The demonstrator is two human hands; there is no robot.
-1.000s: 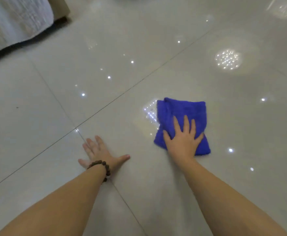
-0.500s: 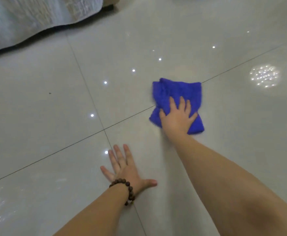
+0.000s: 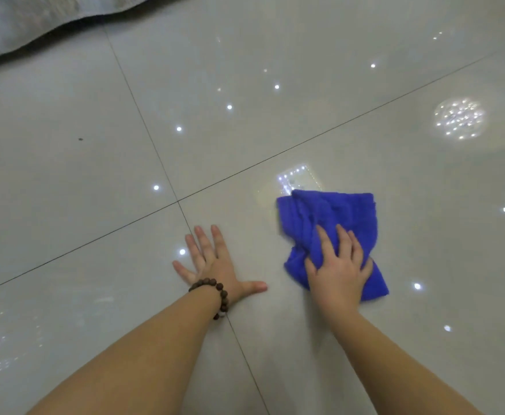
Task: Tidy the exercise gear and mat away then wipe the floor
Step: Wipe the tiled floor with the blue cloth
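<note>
A crumpled blue cloth point(image 3: 335, 217) lies on the glossy pale tiled floor point(image 3: 80, 181), right of centre. My right hand point(image 3: 339, 268) presses flat on the cloth's near half, fingers spread over it. My left hand point(image 3: 215, 265) rests palm down on the bare tile to the left of the cloth, fingers apart, holding nothing. A dark bead bracelet point(image 3: 214, 295) circles that wrist. No exercise gear or mat is in view.
A white quilted bedspread point(image 3: 30, 19) hangs at the top left, with shadow under its edge. Dark grout lines cross near my left hand. A small dark speck point(image 3: 80, 139) sits on the left tile. Ceiling lights reflect across the floor.
My right hand pushed the cloth away across the grout line, then drew it back toward me onto the near right tile. My left hand stayed planted on the floor, shifting slightly.
</note>
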